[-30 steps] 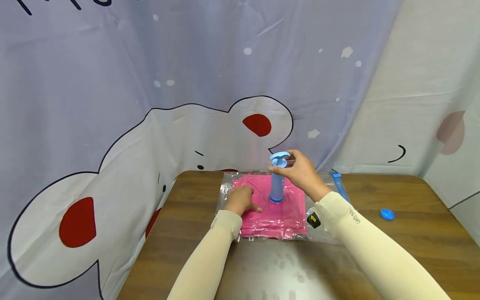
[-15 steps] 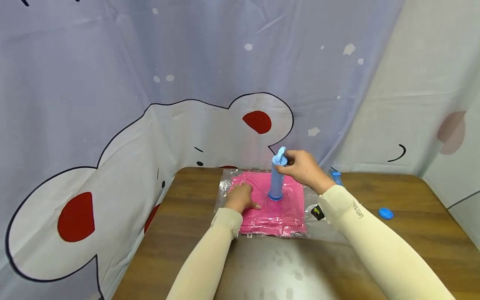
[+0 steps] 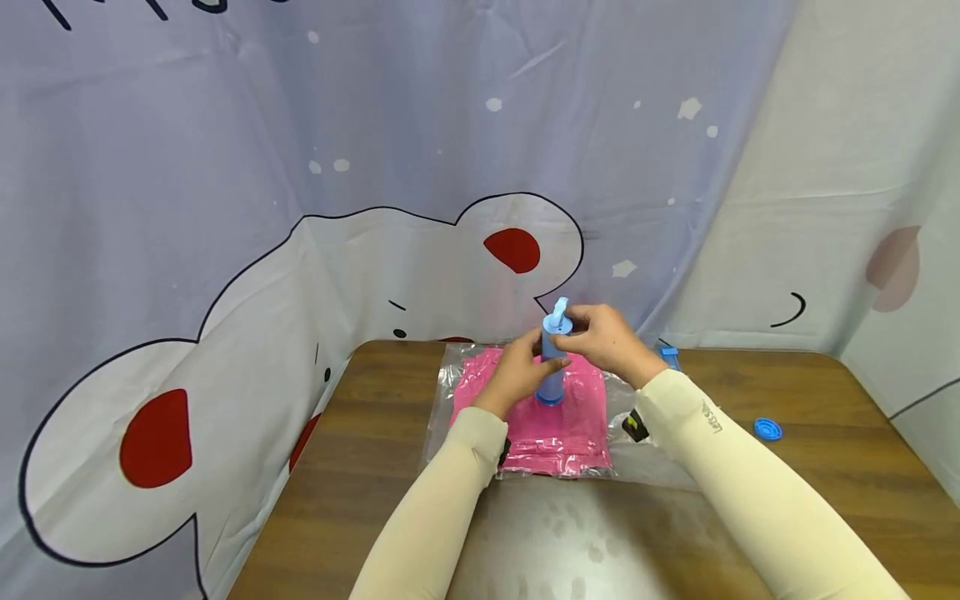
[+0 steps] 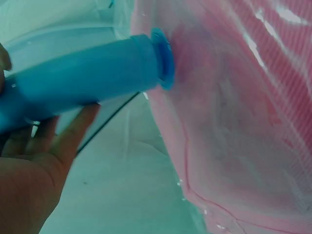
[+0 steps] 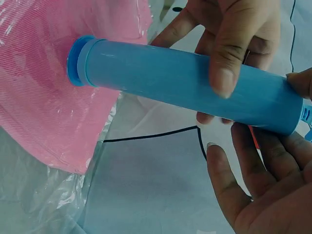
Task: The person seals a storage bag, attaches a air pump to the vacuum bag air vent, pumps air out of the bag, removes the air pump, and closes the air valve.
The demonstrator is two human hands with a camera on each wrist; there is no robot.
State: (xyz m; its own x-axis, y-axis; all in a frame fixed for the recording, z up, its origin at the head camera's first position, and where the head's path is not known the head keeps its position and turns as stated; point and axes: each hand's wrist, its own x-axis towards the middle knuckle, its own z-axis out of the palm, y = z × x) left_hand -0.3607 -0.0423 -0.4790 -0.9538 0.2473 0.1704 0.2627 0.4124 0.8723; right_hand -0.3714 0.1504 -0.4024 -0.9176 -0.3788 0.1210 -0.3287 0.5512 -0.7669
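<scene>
A blue hand pump [image 3: 552, 385] stands upright on a clear plastic bag [image 3: 438, 425] holding folded pink fabric [image 3: 577, 429]. Its flanged foot meets the bag. My left hand [image 3: 517, 371] grips the pump's barrel, thumb on the near side and fingers behind, as the right wrist view shows. With thumb and fingers my right hand [image 3: 609, 342] holds the barrel's top end, just under the light-blue handle [image 3: 559, 310]. The pump barrel [image 4: 87, 75] crosses the left wrist view, with fingers beneath it. What lies under the pump's foot is hidden.
A round blue cap [image 3: 767, 429] lies on the wooden table [image 3: 360, 467] at the right. Behind my right sleeve shows part of a blue strip [image 3: 670, 357]. A printed curtain [image 3: 420, 275] hangs at the table's back edge.
My left hand has left the bag, where it rested, and now grips the pump's barrel. The pump's handle has turned from sideways to nearly end-on, with my right hand staying at the top.
</scene>
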